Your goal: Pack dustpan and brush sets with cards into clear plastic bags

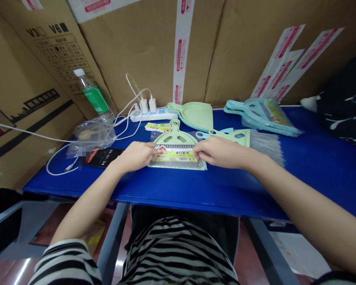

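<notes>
Head view: pale green plastic dustpan in clear bag with yellow label (176, 152), flat on blue worktop (314, 166), centre. Left hand (137, 155) grip closed on bag's left edge; right hand (218, 152) grip closed on right edge. Bag between both hands. Green-handled grey-bristle brush (255, 140) just behind right hand.

**Both hands pinched, knuckles up**

The left hand (135, 155) and right hand (218, 152) lie level, apart, fingertips turned inward toward each other. Fingers of each curl closed in a pinch. Both forearms are bare and reach forward, the elbows spread wide.
</notes>
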Motion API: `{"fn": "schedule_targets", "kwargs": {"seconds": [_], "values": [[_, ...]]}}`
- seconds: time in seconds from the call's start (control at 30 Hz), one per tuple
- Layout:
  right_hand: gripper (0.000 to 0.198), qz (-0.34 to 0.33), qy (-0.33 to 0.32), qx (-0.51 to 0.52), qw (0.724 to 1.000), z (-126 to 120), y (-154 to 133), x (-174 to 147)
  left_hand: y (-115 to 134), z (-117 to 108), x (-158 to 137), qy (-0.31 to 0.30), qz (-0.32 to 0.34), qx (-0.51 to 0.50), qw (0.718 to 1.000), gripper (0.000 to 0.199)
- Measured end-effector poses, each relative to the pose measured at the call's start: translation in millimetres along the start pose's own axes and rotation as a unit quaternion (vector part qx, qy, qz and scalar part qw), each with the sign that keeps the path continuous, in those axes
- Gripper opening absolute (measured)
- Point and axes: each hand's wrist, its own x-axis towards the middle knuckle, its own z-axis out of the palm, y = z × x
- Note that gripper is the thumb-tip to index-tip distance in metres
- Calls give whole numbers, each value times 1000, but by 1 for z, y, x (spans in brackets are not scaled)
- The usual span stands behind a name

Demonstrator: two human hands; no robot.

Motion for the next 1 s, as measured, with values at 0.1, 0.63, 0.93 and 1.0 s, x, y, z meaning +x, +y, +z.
{"fn": "schedule_targets", "kwargs": {"seconds": [0.1,0.63,0.93,1.0], "values": [[28,-1,0,0,1000,1,1,0,0,0,0,-5,-3,-2,1000,33],[25,-2,20,-14,1000,0,4,0,0,0,0,-4,-3,4,1000,32],[25,25,-4,-21,999,-3,-2,-1,2,-2,1,-16,-9,8,1000,32],[25,14,4,-20,1000,-2,0,-1,2,-3,1,-23,-14,9,1000,32]]}}
